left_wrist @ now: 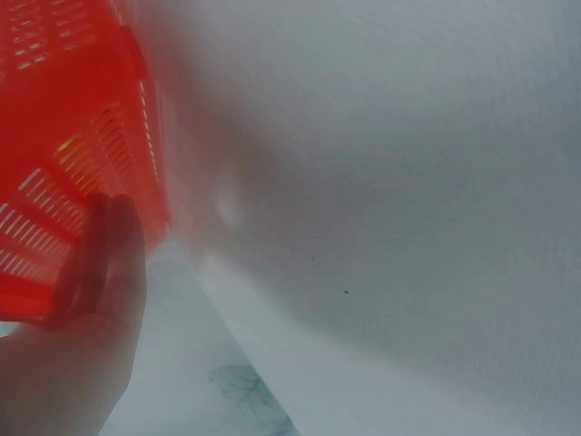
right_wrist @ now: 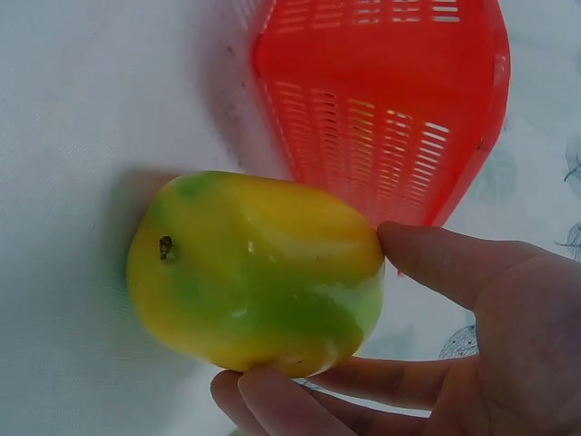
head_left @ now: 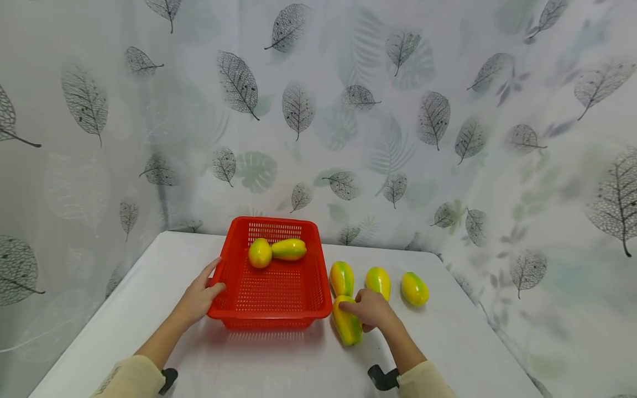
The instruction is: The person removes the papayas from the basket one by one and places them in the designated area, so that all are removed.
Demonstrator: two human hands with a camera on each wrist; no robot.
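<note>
A red plastic basket (head_left: 269, 287) with slotted walls stands on the white table. My left hand (head_left: 196, 301) holds its left side, thumb at the rim; the left wrist view shows fingers (left_wrist: 123, 263) along the outer wall. To the right of the basket, my right hand (head_left: 372, 309) grips a yellow-green papaya (head_left: 347, 326). In the right wrist view the thumb is on one side of this papaya (right_wrist: 254, 272) and the fingers on the other. Inside the basket, towards the back, lie two papayas, one rounder-looking (head_left: 260, 253) and one lying sideways (head_left: 290, 250).
Three more papayas lie right of the basket: one just behind the held one (head_left: 342, 276), one partly behind my right hand (head_left: 378, 281), and one farther right (head_left: 414, 289). A leaf-patterned curtain (head_left: 318, 138) surrounds the back and sides of the table (head_left: 278, 370).
</note>
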